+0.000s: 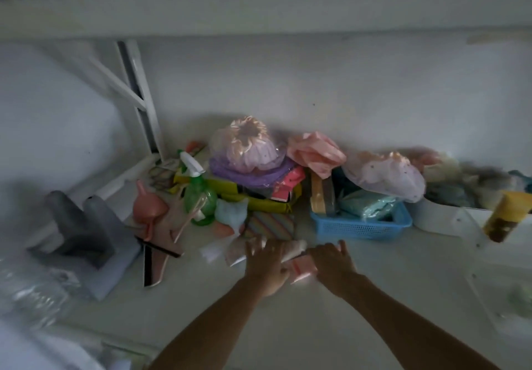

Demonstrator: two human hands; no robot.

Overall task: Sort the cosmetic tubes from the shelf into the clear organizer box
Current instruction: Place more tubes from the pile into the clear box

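The view is blurred. Both my hands reach onto the white shelf (374, 297). My left hand (266, 266) lies over a white tube (295, 248) that sticks out to its right, fingers around its near end. Just beside it, my right hand (334, 266) rests palm down, its thumb side touching a pink tube (302, 269) between the hands. A pale sachet or tube (234, 253) lies left of my left hand. At the right edge stands the clear organizer box (475, 271), with a yellow tube (505, 215) leaning in it.
Clutter lines the wall behind my hands: a blue basket (359, 227), a green spray bottle (198, 194), bagged frilly caps (247, 150), a striped pouch (270, 225) and a pink funnel (149, 205). A grey foam block (83, 234) sits at the left.
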